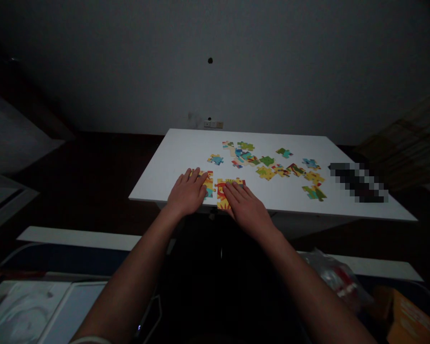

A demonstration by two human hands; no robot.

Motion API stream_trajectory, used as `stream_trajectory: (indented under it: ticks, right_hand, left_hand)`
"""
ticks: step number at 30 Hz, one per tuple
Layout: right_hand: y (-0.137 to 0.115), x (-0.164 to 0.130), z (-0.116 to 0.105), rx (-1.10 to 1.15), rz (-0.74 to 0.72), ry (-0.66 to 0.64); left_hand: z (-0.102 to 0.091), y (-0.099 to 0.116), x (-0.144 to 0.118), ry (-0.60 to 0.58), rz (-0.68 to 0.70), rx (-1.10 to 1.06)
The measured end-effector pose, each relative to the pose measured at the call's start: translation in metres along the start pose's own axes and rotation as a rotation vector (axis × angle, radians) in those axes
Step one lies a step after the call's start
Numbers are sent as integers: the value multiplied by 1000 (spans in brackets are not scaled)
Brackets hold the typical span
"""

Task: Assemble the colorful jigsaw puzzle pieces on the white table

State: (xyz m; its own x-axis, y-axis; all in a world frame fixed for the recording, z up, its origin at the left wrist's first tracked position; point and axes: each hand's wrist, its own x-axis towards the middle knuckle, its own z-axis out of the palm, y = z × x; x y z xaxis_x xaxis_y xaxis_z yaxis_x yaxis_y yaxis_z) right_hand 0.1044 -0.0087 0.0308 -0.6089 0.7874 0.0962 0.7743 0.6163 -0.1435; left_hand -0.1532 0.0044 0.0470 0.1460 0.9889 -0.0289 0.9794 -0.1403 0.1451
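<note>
My left hand (188, 192) lies flat on a joined section of jigsaw puzzle (209, 182), its fingers stretched out and covering much of it. Under my right hand (246, 206), also flat with fingers extended, is a second puzzle section (221, 195) in yellow and red. A narrow gap separates the two sections near the table's front edge. Beyond my hands, several loose puzzle pieces (267, 161) in green, yellow and blue are scattered. One blue and yellow piece (215, 159) lies apart, just past my left hand.
The white table (157, 167) stands before a grey wall with a socket strip (213, 124). A pixelated dark object (360, 184) lies at the table's right end. Near me are a clear plastic bag (338, 277) and an orange box (412, 315) at right, and a white box (25, 310) at left.
</note>
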Motion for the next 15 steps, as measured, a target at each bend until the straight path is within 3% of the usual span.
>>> stream_trajectory:
  ticks: [15]
  right_hand:
    - [-11, 7, -7, 89, 101, 15]
  left_hand:
    - [3, 6, -7, -4, 2, 7]
